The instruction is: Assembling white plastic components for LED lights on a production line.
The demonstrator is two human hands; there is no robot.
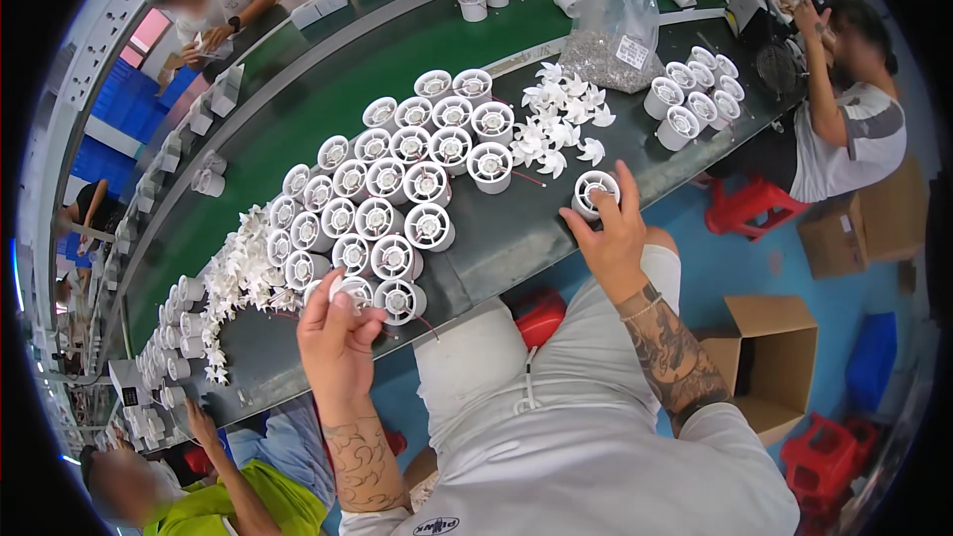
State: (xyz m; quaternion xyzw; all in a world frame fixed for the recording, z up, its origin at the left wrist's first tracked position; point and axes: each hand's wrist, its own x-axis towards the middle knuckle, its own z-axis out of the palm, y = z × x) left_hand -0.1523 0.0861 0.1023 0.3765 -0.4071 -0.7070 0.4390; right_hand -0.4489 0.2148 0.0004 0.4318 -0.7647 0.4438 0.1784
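Note:
My right hand (612,241) is at the bench's near edge, its thumb and fingers round a white round fan housing (593,185) with a spoked top. To the left, my left hand (340,342) is raised with thumb and fingertips pinched together; a bit of white shows at the fingertips, too small to make out. Just beyond it, white fan housings (387,179) stand in a dense group, some with thin red wires. White star-shaped fan blades (561,109) lie in a loose pile past my right hand, and another heap of blades (243,263) lies left of the housings.
A clear bag of small parts (612,58) sits by a post on the dark bench (506,238). More housings (695,89) stand at the right, near a seated co-worker (849,129). Another co-worker in a bright green top (243,506) sits at my left. A green conveyor belt (328,69) runs behind.

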